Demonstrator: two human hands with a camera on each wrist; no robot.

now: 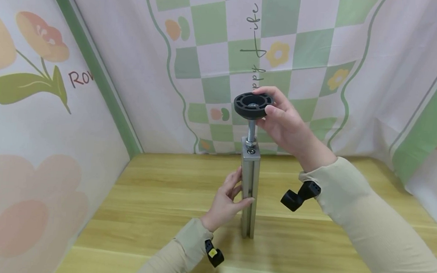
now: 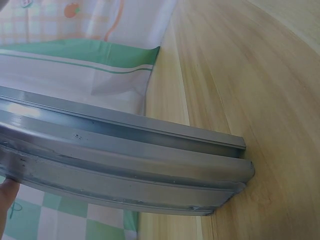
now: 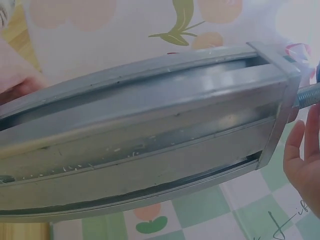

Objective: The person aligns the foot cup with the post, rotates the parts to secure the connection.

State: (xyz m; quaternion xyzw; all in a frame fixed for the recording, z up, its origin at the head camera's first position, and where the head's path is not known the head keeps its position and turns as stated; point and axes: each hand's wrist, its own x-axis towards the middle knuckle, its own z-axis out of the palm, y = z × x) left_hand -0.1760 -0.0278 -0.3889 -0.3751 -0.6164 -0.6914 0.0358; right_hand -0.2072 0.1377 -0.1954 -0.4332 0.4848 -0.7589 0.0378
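A slotted aluminium profile (image 1: 247, 175) stands upright on the table. My left hand (image 1: 224, 205) grips it around its middle, fingers behind and thumb across the near side. On its top end plate (image 1: 251, 156), a threaded rod (image 1: 251, 130) rises through a hex nut (image 1: 250, 144). The rod carries a round black levelling foot (image 1: 249, 112), recessed face up. My right hand (image 1: 287, 121) holds the foot's rim from the right, thumb in front and fingers behind. The right wrist view shows the profile (image 3: 150, 120) close up, with fingertips (image 3: 295, 142) beside the rod (image 3: 308, 96).
A wooden table (image 1: 163, 199) lies underneath. Behind it hangs a green-and-white checked cloth (image 1: 241, 51), and a flower-printed cloth (image 1: 103, 143) borders the left. A black wrist mount (image 1: 298, 196) juts from the right sleeve; another (image 1: 213, 253) sits on the left.
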